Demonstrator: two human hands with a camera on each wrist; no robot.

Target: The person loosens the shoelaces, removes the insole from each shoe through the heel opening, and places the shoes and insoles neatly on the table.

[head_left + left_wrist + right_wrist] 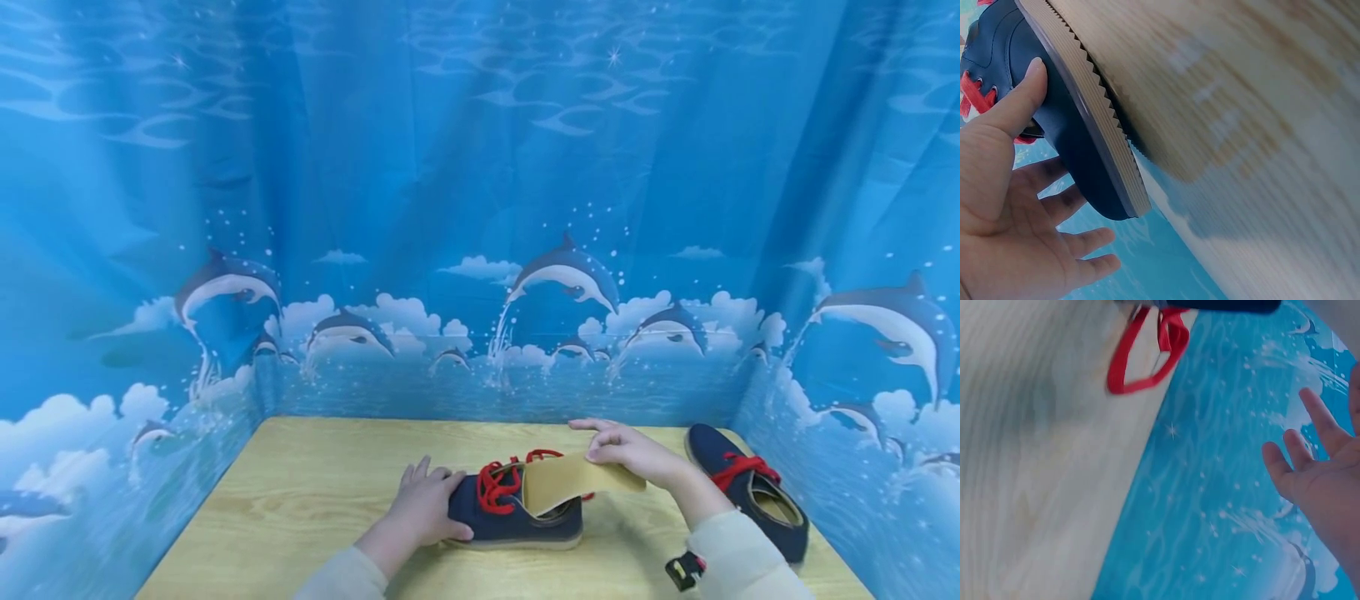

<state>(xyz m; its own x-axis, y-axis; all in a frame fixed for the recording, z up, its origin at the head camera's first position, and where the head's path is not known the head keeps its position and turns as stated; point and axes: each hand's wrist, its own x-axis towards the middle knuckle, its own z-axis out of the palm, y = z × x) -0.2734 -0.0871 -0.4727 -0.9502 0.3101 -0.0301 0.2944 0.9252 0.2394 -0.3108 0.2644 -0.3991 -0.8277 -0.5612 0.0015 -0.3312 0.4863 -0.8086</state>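
dolphin curtain (420, 183) hangs beyond l. grip (423, 508) & r. grip (630, 454); worktop (315, 483) is under both. navy shoe (517, 525) sits on it, toe at l. grip, mouth below & left of r. grip. 2nd shoe (742, 493) is well right of r. grip, apart & untouched. tan insole (566, 485) has one end in the 1st shoe's mouth, rest sticking out under r. grip.

l. grip clasps the toe: thumb on near side, some fingers round the far side. r. grip pinches insole's edge, other fingers stretched out. red laces (497, 487), btwn the grips, look loose.

risks, prob.: insole may crease or twist if pushed/pulled at an angle, b/c only one edge is held; may snag on laces. a light pinch could let it slip. shoe could skid or tip if l. grip eases, since only the toe is held.
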